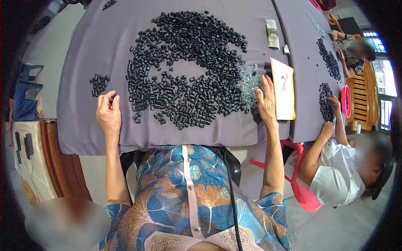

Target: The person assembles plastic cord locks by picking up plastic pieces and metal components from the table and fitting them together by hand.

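A broad heap of short black plastic tube-like pieces (188, 100) spreads over the grey cloth. Left of it lies a small separate cluster of the same pieces (99, 84). My left hand (109, 113) is just below that cluster, fingers loosely bent, thumb apart from the index finger; nothing shows in it. On the heap's right edge sits a pile of small clear plastic pieces (250, 85). My right hand (267, 100) is at the right side of this pile, thumb and fingers apart. Its fingertips are close to the clear pieces; whether they touch any is unclear.
A yellowish printed booklet (283, 90) lies right of my right hand. Behind it are a packet (272, 34) and a small white object (286, 50). Two people sit at the right with black piles (326, 102). A red chair (303, 194) stands at lower right.
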Tool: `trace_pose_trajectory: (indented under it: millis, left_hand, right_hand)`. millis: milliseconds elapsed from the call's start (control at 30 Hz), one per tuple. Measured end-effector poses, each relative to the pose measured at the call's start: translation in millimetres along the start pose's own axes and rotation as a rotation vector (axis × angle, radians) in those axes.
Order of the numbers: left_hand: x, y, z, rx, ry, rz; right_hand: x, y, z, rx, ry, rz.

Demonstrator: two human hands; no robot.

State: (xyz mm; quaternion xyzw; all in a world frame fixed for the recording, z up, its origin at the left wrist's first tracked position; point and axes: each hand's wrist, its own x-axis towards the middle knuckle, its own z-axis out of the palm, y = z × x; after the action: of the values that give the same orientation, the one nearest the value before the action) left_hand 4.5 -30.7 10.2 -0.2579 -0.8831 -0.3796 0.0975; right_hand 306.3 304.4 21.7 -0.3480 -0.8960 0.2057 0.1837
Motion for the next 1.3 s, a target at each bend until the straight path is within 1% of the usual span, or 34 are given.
trace_pose_trajectory:
  millis: [67, 133, 233, 333, 500, 600, 633, 733, 800, 867, 900, 1000, 1033, 1133, 1267, 1300]
  left_hand:
    - [1, 1, 1, -0.004, -0.004, 0.008]
    - [1, 1, 0, 0.003, -0.004, 0.015]
    - [1, 2, -1, 0.015, -0.006, 0.015]
    - [1, 3, 0, 0.015, -0.003, 0.013]
    - [0, 0, 0, 0.021, -0.019, 0.013]
    - [0, -2, 0, 0.01, -0.023, 0.007]
    - [0, -2, 0, 0.007, -0.024, 0.008]
    - [0, -3, 2, 0.016, 0.005, 0.038]
    - [0, -2, 2, 0.019, -0.005, 0.031]
    - [-1, -2, 0, 0.017, 0.001, 0.021]
    - [-1, -1, 1, 0.01, 0.005, 0.017]
    - [-1, 0, 1, 0.003, 0.002, 0.016]
    - [-1, -1, 1, 0.008, 0.003, 0.025]
    - [-1, -2, 1, 0.033, -0.005, 0.03]
    - [-1, -1, 2, -0.002, 0.012, 0.028]
    - [-1, -2, 2, 0.008, 0.009, 0.024]
  right_hand:
    - [-5, -9, -4, 0.049, -0.033, -0.072]
    - [-10, -14, -6, 0.069, -0.009, -0.084]
    - [-16, -7, -1, 0.009, 0.073, -0.025]
    - [-23, -1, 1, -0.049, 0.067, -0.002]
    - [-30, -3, -3, -0.035, 0.012, 0.047]
    - [-32, -8, -1, 0.032, 0.018, 0.03]
    - [-31, -9, 0, 0.035, 0.024, 0.02]
    - [-26, -8, 5, 0.031, 0.133, -0.035]
    - [-20, -2, 9, 0.036, 0.222, 0.024]
    - [-15, 2, 11, 0.061, 0.213, 0.113]
    - [-12, 1, 11, 0.137, 0.201, 0.147]
    - [-7, -2, 12, 0.061, 0.117, 0.093]
    - [-6, -2, 12, 0.009, 0.121, 0.046]
    - [-6, -12, 8, -0.012, 0.086, -0.061]
    - [-10, -1, 6, -0.038, 0.147, -0.093]
    - [-12, -2, 2, -0.074, 0.117, -0.093]
